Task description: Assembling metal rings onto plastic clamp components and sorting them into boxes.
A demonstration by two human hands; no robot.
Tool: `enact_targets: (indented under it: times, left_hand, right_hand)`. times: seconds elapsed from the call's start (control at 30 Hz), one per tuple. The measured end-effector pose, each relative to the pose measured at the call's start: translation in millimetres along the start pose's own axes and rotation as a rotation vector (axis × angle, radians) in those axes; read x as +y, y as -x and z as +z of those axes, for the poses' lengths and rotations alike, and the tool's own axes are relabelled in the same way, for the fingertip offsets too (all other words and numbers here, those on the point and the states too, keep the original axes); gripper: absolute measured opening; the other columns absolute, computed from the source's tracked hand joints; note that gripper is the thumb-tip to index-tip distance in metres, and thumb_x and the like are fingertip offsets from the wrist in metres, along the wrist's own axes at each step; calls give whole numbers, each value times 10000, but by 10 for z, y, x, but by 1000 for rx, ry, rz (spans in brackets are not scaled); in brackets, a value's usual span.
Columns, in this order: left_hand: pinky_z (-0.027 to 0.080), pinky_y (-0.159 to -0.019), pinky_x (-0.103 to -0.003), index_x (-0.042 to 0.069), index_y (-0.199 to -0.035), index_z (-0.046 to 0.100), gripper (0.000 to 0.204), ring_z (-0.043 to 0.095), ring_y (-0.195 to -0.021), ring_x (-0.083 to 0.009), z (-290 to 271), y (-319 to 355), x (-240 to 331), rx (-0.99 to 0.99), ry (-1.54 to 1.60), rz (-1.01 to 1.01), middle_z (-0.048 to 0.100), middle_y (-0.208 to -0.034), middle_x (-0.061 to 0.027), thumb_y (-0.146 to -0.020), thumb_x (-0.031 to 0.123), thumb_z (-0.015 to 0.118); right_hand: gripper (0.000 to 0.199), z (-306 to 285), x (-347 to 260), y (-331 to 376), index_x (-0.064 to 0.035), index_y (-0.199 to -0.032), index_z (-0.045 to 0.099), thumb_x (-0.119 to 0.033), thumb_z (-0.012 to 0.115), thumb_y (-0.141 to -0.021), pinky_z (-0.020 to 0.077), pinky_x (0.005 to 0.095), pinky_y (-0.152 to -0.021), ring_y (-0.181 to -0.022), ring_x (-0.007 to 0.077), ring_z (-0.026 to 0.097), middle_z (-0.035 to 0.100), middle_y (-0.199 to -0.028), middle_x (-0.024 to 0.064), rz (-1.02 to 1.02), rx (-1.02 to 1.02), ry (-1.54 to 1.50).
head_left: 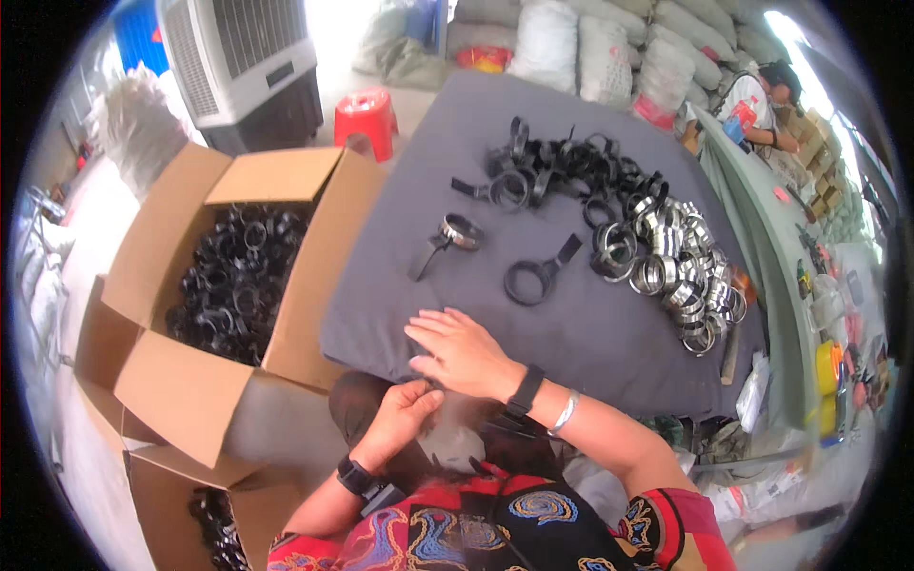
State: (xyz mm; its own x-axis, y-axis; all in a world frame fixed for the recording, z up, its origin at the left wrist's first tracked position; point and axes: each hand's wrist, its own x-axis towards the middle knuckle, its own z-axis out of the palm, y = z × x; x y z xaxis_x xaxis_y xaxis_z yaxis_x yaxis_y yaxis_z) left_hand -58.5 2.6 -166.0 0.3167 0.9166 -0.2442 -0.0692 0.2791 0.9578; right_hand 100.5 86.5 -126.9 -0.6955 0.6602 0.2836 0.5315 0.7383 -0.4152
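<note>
My right hand point(462, 352) lies over the near edge of the grey padded table point(400, 314), its fingers stretched out. Just below it, my left hand point(405, 414) is closed, thumb against the fingers; a small dark bit shows at its fingertips, too hidden to name. Nearest on the table are a black ring with a flat tab point(533, 281) and a silver-banded ring with a black tab point(460, 233). Beyond them lies a heap of black tabbed rings point(571, 167). To its right spreads a pile of shiny silver rings point(671, 262).
An open cardboard box point(314, 276) full of black rings stands left of the table. Below it is a second box point(181, 495) with dark parts. Farther off are a red stool point(365, 119), an air cooler point(243, 67), stacked sacks point(547, 48) and a seated person point(757, 105).
</note>
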Motion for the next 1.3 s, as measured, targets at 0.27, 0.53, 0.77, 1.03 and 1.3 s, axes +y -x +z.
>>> enact_targets:
  times: [0.27,0.53,0.77,1.03,1.3]
  left_hand:
    - [438,-745,-424,-34,-736,567,215,520,-865,-358,46,-462,771,367,-854,665,569,-904,-182,-791,162,636]
    - [426,-829,-442,-10,-778,620,255,516,-972,-356,-153,-1491,860,268,-848,332,574,-961,-176,-830,240,611]
    - [431,-847,-421,13,-1090,590,375,534,-1013,-310,454,-914,918,147,-847,849,593,-1077,-151,-821,264,661]
    - [411,-606,-234,15,-721,566,230,498,-651,-56,433,-518,501,38,-247,317,627,-683,-7,-889,167,606]
    - [330,-457,-273,8,-598,424,380,335,-553,-51,379,-643,257,247,-358,476,407,-519,28,-825,162,686]
  right_hand:
    - [171,-492,595,394,3,-917,598,-106,615,-787,485,388,-742,-892,310,546,590,-907,127,424,331,654]
    - [100,-789,338,650,-2,-819,527,-83,583,-800,480,421,-741,-859,313,546,580,-857,149,321,242,391]
    - [132,-1140,48,945,-10,-966,569,-113,490,-942,508,310,-653,-782,129,580,596,-843,56,493,582,-1023]
    - [289,-1139,486,489,15,-904,612,-268,551,-916,500,371,-658,-706,242,614,626,-798,155,427,434,-445]
    - [249,-1297,1875,-126,-91,-999,703,-155,617,-774,417,474,-880,-1078,331,561,640,-1098,158,961,46,624]
